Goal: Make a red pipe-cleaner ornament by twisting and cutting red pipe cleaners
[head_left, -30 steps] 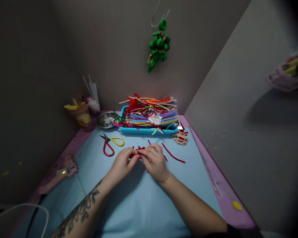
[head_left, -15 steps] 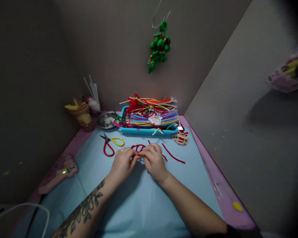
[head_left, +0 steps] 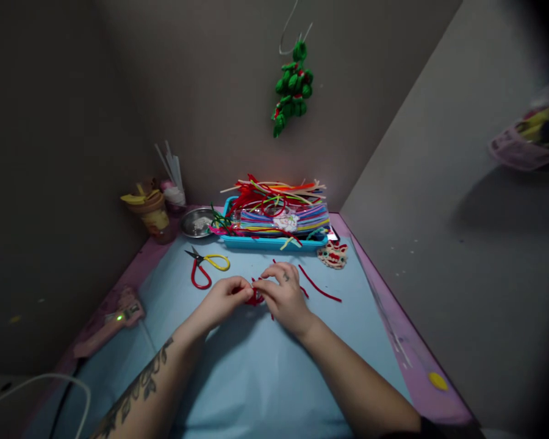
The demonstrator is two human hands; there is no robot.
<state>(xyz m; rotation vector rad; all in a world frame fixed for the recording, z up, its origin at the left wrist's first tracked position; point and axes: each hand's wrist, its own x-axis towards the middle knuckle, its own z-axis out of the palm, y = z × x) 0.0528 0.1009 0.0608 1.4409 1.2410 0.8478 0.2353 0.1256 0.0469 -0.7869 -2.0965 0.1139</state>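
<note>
Both my hands meet over the light blue mat (head_left: 256, 378). My left hand (head_left: 222, 300) and my right hand (head_left: 283, 296) each pinch a small bent red pipe cleaner (head_left: 256, 297) between thumb and fingertips. The piece is bunched into a tight coil between them. Loose red pipe cleaner pieces (head_left: 319, 286) lie on the mat just right of my right hand. Scissors (head_left: 205, 265) with one red and one yellow handle lie to the left, beyond my left hand.
A blue tray (head_left: 274, 242) piled with coloured pipe cleaners stands at the back. A metal dish (head_left: 196, 222), a cup (head_left: 153, 213), a pink glue gun (head_left: 110, 320) and a small craft figure (head_left: 333, 254) surround the mat. A green ornament (head_left: 293, 85) hangs above.
The red pipe cleaner's open loop of half a second ago has been drawn into a small tight coil between my fingertips. Both hands have shifted slightly toward me.
</note>
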